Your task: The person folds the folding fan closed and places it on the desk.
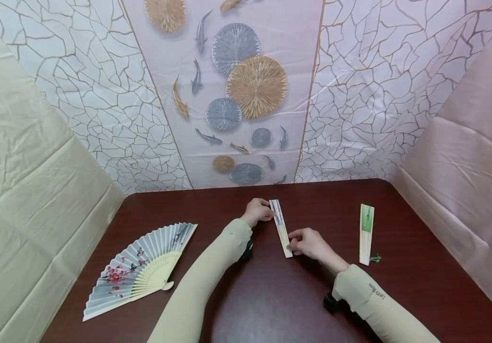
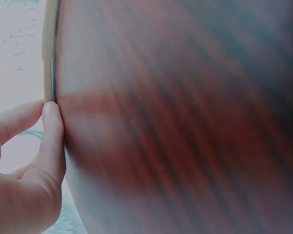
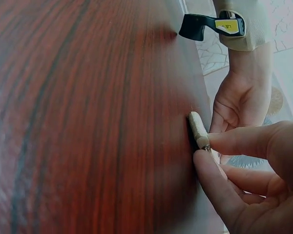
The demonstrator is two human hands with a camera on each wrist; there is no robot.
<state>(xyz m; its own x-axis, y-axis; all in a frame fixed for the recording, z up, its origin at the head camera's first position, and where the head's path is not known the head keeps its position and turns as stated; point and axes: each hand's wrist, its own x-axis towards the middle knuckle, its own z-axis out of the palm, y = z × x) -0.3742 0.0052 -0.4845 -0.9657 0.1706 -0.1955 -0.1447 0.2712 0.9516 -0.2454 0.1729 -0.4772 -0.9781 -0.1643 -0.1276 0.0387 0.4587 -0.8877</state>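
Note:
A folded hand fan (image 1: 281, 230), white with a bluish print on its upper half, lies at mid-table, slanting slightly. At its far end, the left hand (image 1: 257, 212) pinches the side edge between thumb and finger; the left wrist view shows the pale fan edge (image 2: 48, 53) at those fingertips. The right hand (image 1: 310, 244) pinches the near, narrow end from the right. In the right wrist view, thumb and forefinger meet at the fan's rounded end (image 3: 198, 127), close over the tabletop, with the left hand (image 3: 244, 100) beyond it.
To the left, an opened fan (image 1: 143, 267) with red blossoms spreads on the dark red-brown table (image 1: 254, 305). A folded green fan (image 1: 366, 233) with a green tassel (image 1: 375, 258) lies at right. Patterned cloth (image 1: 237, 143) hangs behind the table's back edge.

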